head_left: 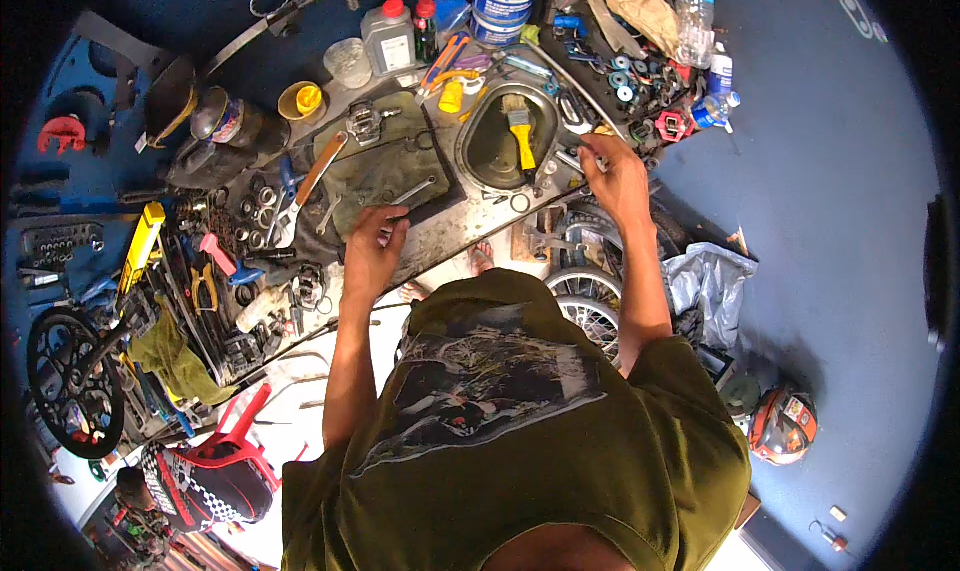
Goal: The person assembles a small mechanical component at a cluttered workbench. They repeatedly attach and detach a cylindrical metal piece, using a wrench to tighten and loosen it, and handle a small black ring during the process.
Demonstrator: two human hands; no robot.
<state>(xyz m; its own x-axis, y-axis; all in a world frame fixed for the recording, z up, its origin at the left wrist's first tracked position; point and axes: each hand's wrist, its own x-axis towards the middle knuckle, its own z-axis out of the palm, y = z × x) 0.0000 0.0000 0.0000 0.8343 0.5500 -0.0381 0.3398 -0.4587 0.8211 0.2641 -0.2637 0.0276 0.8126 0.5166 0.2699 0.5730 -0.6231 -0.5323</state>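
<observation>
My left hand is at the front edge of the green mat, its fingers curled together. A small dark piece shows at its fingertips, too small to name. Just beyond it a small wrench lies on the mat, with a bike pedal farther back. An adjustable wrench with an orange handle rests along the mat's left side. My right hand is closed over the bench's right part, what it grips mostly hidden by the fingers. Left of it, an oval metal tray holds a yellow-handled brush.
Bottles, a white-and-blue tub and a grey jug stand along the back. Loose tools and parts crowd the left, near a black chainring. Below the bench's right side are spoked wheels and a silver bag.
</observation>
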